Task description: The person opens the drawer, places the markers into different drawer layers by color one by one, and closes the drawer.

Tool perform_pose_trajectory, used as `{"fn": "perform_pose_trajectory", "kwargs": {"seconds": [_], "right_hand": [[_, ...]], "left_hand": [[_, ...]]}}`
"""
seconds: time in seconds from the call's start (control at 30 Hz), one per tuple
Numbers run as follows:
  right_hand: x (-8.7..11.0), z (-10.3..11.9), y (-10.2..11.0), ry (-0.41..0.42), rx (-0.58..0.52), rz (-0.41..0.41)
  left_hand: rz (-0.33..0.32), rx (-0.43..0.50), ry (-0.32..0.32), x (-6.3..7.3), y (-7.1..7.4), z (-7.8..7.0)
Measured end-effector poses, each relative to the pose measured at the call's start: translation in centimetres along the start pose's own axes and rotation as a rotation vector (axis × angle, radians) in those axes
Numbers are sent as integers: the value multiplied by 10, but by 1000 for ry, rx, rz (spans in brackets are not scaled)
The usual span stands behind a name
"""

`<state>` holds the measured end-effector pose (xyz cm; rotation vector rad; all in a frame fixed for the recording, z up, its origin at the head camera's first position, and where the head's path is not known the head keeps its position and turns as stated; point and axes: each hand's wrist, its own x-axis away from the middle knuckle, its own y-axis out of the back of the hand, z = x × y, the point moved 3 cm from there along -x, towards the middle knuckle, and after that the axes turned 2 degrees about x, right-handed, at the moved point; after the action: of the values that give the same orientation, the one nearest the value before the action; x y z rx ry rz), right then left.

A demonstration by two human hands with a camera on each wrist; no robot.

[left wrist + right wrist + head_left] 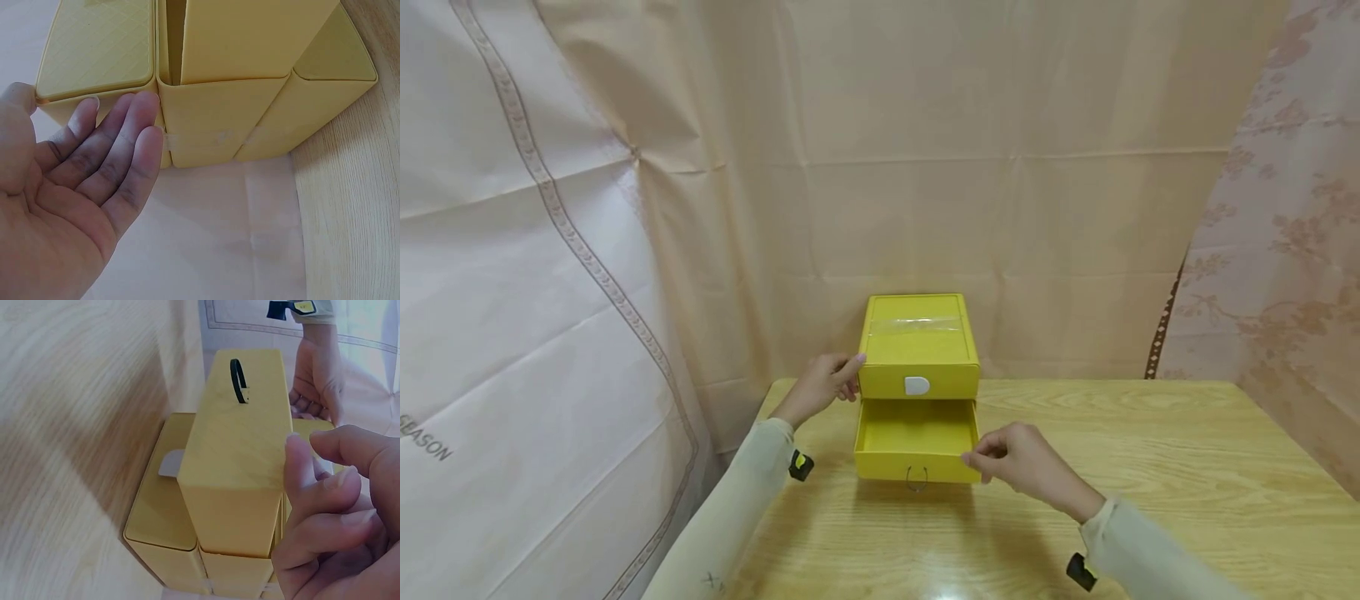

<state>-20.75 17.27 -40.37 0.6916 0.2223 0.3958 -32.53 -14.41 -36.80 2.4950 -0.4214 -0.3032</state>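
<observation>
A yellow drawer unit stands on the table. Its drawer below the top one is pulled out toward me, with a black loop handle on its front. No contents show inside it. My left hand rests on the unit's left side, thumb at the top front edge. In the left wrist view its fingers lie against the side wall, fairly straight. At the right front corner of the pulled-out drawer, my right hand holds the rim with thumb and forefinger. In the right wrist view the other fingers are curled beside the drawer.
Clear tape runs across the unit's top. The top drawer front carries a white tab; another white tab shows on the lowest drawer. The wooden table reaches back to a beige curtain; a white sheet hangs at left.
</observation>
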Motion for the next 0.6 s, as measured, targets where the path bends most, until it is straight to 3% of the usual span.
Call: {"fn": "perform_pose_trajectory", "kwargs": {"seconds": [0.37, 0.6], "right_hand": [[8, -5, -19, 52, -65, 67], [10, -13, -40, 25, -127, 87]], "left_hand": [[-4, -3, 2, 1, 0, 0], [-3, -1, -1, 1, 0, -1]]}}
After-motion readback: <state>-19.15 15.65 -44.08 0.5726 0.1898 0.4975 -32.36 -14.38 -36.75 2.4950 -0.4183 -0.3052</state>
